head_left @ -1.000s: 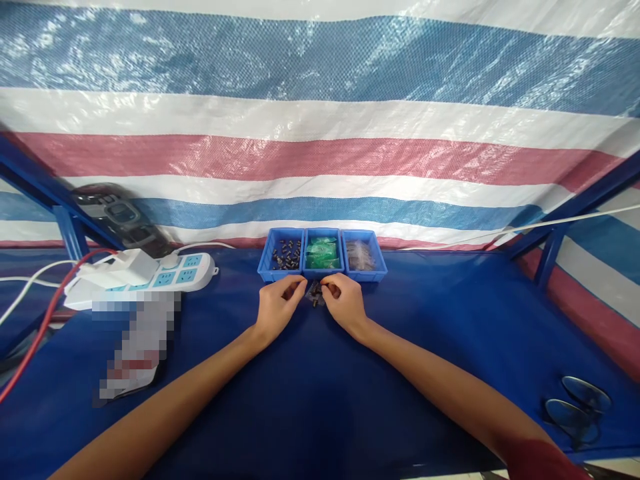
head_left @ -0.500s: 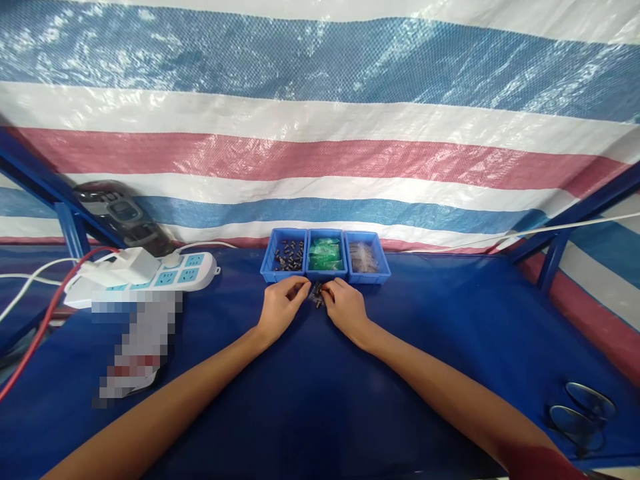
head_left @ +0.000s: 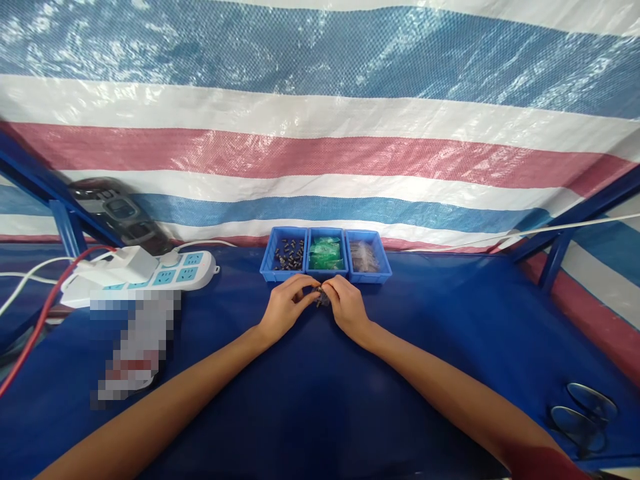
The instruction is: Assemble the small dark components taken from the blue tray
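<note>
My left hand point(head_left: 286, 307) and my right hand point(head_left: 349, 308) meet just in front of three small blue bins, with thumbs and fingertips closed together. Between them hangs a small clear plastic bag point(head_left: 323, 299) with dark screw-like pieces inside. Both hands pinch its top edge, which the fingers partly hide. Behind the left hand, the left bin point(head_left: 267, 275) holds loose dark screws point(head_left: 290, 255). Green packets point(head_left: 325, 253) lie in the middle bin point(head_left: 326, 273). In the right bin point(head_left: 371, 277) are clear bags point(head_left: 363, 257) whose contents I cannot make out.
A white power strip point(head_left: 203, 272) with plugs and cables lies on the blue table point(head_left: 320, 400) at the left, by a blurred-out object point(head_left: 137, 350). Glasses point(head_left: 583, 417) rest at the right front. Striped sheeting point(head_left: 320, 157) hangs behind, between blue frame posts.
My left hand has moved slightly right, and its fingertips now meet the top of the bag beside my right hand's. The right hand keeps hold of the bag.
</note>
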Demonstrator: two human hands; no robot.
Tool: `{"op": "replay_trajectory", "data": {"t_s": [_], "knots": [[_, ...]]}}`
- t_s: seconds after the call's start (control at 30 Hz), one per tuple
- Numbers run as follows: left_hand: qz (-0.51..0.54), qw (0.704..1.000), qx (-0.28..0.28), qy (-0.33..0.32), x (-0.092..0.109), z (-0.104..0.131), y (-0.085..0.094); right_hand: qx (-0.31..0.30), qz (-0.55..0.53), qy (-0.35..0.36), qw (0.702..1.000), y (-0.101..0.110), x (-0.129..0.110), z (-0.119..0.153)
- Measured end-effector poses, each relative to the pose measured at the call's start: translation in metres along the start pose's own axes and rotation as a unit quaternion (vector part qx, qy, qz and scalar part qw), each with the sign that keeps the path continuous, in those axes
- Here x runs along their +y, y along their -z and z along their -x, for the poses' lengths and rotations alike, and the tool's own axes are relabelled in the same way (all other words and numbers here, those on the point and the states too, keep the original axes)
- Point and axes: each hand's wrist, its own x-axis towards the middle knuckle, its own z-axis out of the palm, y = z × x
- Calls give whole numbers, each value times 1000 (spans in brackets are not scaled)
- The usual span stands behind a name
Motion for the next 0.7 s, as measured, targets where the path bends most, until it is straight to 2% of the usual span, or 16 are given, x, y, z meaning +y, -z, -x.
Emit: {"op": "replay_trajectory", "data": {"t_s": [0.13, 0.43, 0.7], "knots": [[4, 1000, -9, 11, 1, 0, 1, -2, 4, -10, 1000, 1, -3, 0], [25, 998, 7, 52, -2, -1, 3, 2, -31, -13, 999, 4, -8, 1], [28, 999, -1, 45, -1, -2, 2, -4, -31, -20, 999, 4, -8, 0]]}}
